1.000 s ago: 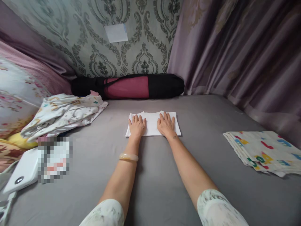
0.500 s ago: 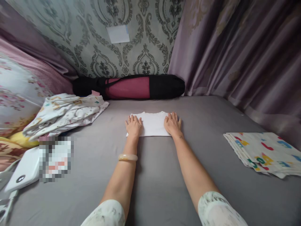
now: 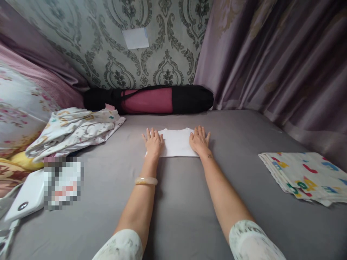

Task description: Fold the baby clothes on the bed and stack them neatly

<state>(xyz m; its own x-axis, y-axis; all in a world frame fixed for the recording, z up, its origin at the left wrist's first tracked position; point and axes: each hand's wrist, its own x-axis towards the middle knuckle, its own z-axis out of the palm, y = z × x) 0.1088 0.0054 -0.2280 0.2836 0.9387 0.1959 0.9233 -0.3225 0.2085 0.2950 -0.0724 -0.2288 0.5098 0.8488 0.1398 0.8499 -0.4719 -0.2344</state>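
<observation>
A small folded white garment [image 3: 176, 143] lies flat on the grey sheet [image 3: 187, 202] in front of me, its neckline-like edge facing away. On its left end rests my left hand [image 3: 154, 142], palm down with the fingers spread. My right hand [image 3: 200, 140] lies the same way over the right end, fingers apart. Neither hand grips the cloth. Both ends of the garment are partly hidden under my hands. A pale bangle [image 3: 146, 181] circles my left wrist.
At the right lies a folded cloth with colourful letters [image 3: 306, 175]. Crumpled patterned cloth [image 3: 78, 126] and a white power bank [image 3: 29, 195] with a cable are at the left. A black and maroon long bag [image 3: 148, 100] lies along the wall, beside purple curtains [image 3: 244, 61].
The fingers of both hands have lifted and spread slightly, the left hand's outer fingers moving outward. The white garment stays in place.
</observation>
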